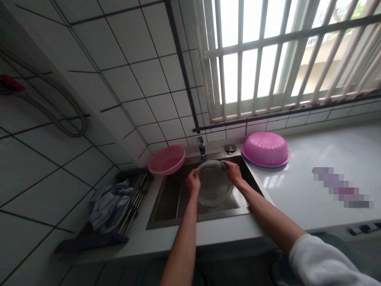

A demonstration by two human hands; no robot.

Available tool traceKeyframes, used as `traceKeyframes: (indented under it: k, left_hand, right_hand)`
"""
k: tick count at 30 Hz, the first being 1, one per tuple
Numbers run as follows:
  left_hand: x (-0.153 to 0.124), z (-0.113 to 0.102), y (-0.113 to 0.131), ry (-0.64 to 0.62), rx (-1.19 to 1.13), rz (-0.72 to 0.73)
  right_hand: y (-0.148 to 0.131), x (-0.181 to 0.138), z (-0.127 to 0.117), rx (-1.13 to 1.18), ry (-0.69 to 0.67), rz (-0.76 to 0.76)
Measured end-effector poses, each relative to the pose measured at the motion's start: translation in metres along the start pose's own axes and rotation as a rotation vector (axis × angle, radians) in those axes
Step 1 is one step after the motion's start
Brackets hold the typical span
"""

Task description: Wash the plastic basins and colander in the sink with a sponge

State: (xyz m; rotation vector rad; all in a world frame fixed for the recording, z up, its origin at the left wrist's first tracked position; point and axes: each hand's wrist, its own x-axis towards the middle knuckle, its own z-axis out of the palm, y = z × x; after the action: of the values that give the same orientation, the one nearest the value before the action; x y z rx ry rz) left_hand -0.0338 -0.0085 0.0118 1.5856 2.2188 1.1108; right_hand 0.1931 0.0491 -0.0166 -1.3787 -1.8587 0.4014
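A clear, round glass bowl [214, 184] is held over the stainless steel sink [208, 216], just in front of the faucet [201, 147]. My left hand [193, 181] grips its left rim, with the fingers closed. At the upper right rim, my right hand [233, 172] is closed on the same bowl. Something small and dark green shows at the right fingertips, too small to make out. The bowl hides part of the sink's floor.
A pink basin [167, 159] stands at the sink's back left corner. An upturned pink colander [266, 149] rests on the counter at right. Left of the sink, a grey cloth [110, 206] lies over a rack [137, 204]. Window bars [262, 71] rise behind.
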Motion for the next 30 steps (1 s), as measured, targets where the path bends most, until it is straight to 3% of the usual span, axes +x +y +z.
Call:
traceKeyframes:
  k: [2,5,10,13,15,19,24,27,30]
  left_hand:
    - [0.002,-0.003,-0.002,0.060,-0.033,-0.042]
    - [0.000,0.000,0.001,0.036,-0.011,-0.023]
    - [-0.010,0.012,0.011,-0.181,0.090,0.142]
    - [-0.009,0.011,0.009,-0.171,0.100,0.163]
    - [-0.004,0.007,0.004,-0.085,0.055,0.106]
    - [0.008,0.000,-0.009,0.081,-0.082,-0.053]
    - [0.011,0.001,-0.019,-0.014,-0.024,-0.170]
    - [0.006,0.003,-0.018,-0.017,0.059,-0.102]
    - [0.002,0.009,-0.011,-0.014,0.063,0.104]
  right_hand:
    - [0.012,0.002,-0.005,-0.006,0.023,0.101]
    - [0.014,0.001,-0.005,-0.019,0.049,0.111]
    - [-0.015,-0.005,0.010,-0.023,-0.075,-0.150]
    - [-0.021,-0.004,0.014,0.000,-0.110,-0.240]
    - [-0.013,-0.001,0.010,0.030,-0.057,-0.176]
    - [0.016,0.004,0.002,0.023,0.041,0.118]
    - [0.025,0.005,0.000,0.021,0.039,0.131]
    - [0.018,0.005,0.000,0.008,0.006,0.091]
    - [0.007,0.003,0.000,-0.003,-0.050,-0.007]
